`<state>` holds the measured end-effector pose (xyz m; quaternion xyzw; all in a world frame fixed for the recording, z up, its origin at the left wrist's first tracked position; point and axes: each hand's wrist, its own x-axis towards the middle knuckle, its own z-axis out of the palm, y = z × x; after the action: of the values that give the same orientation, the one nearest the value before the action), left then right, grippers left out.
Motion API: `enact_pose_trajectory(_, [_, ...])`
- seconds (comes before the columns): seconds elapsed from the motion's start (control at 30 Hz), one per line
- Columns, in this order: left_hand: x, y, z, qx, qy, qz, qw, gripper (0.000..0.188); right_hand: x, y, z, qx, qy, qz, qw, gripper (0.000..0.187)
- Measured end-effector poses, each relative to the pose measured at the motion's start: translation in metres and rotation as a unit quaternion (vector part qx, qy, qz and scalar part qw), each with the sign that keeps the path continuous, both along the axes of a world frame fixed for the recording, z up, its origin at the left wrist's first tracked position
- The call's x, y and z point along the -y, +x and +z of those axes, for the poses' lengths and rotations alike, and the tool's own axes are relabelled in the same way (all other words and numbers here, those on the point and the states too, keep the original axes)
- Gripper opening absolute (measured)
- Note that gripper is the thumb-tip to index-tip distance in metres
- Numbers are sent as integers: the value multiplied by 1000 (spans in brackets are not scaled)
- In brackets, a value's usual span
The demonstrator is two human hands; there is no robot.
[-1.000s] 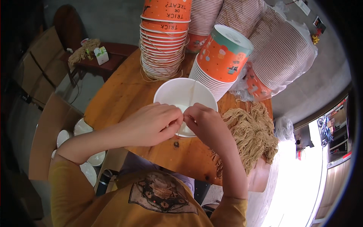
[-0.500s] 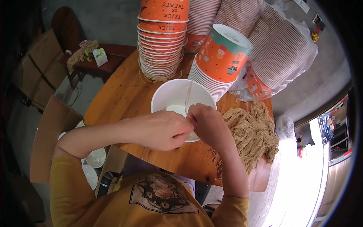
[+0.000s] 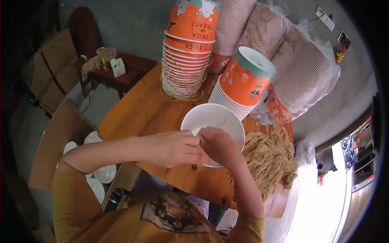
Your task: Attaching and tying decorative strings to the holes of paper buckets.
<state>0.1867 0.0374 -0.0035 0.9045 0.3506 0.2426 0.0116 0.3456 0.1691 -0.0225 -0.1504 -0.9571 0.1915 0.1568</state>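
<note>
An open white-lined paper bucket (image 3: 232,121) stands tilted on the wooden table in front of me. A thin tan string (image 3: 222,122) shows against its inner wall, running up from my fingers. My right hand (image 3: 221,143) is closed in a pinch over the bucket's near side, on the string. My left hand (image 3: 176,150) meets it from the left with curled fingers, also at the near side. The two hands touch, and the left fingertips are hidden. What the left fingers pinch cannot be made out.
A bundle of tan strings (image 3: 269,158) lies right of the bucket. Orange bucket stacks, one upside-down stack (image 3: 247,83) and one stack draped with strings (image 3: 186,73), stand behind. Plastic-wrapped stacks (image 3: 306,77) lean at the back right. A cardboard box (image 3: 54,141) with buckets sits at left.
The view has shifted, so the table and stacks sit lower and further right. The string inside the bucket now slants where it hung nearly upright. My hands stay together at the bucket's near side.
</note>
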Motion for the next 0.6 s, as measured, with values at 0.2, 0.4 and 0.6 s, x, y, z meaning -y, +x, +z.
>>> enact_pose_trajectory(0.2, [16,-19,9,-43,32,26,998,42,-15,24,40,-28,-208,119,970,16])
enact_pose_trajectory(0.4, [23,-49,29,-3,104,145,984,32,-2,13,60,-3,-214,183,960,14])
enact_pose_trajectory(0.6, [53,-94,83,218,222,319,895,29,-7,-50,89,-139,-340,84,926,14])
